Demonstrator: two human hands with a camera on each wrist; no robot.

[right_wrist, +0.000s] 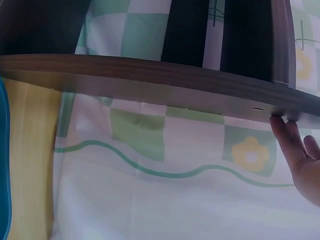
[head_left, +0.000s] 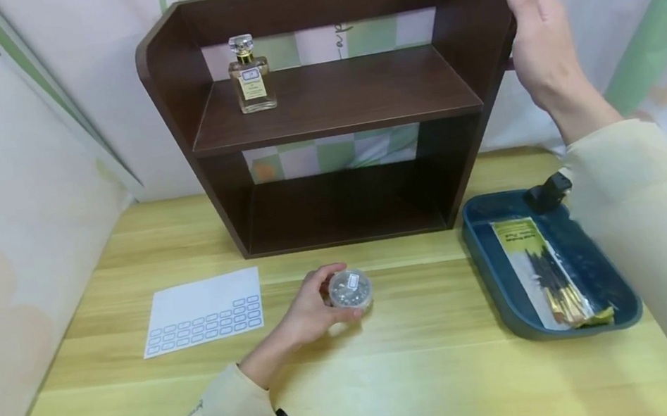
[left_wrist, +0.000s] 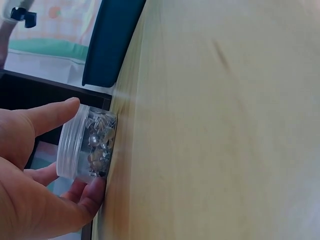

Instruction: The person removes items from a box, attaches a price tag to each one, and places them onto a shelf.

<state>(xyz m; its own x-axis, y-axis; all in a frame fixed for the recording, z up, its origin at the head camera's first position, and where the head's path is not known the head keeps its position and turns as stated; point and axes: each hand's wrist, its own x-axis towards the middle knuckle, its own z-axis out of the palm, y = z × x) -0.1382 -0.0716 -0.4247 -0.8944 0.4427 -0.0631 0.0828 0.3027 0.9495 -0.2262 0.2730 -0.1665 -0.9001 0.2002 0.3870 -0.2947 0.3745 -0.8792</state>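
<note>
left grip (head_left: 314,308): holding clear lidded jar (head_left: 350,291) | right grip (head_left: 543,40): uncurled, touching side of brown shelf (head_left: 343,96)

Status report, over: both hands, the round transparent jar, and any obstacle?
Left hand grips round transparent plastic jar. Right hand touches side of dark brown wooden shelf. Dark blue plastic tray at right, not between jar and shelf.
</note>
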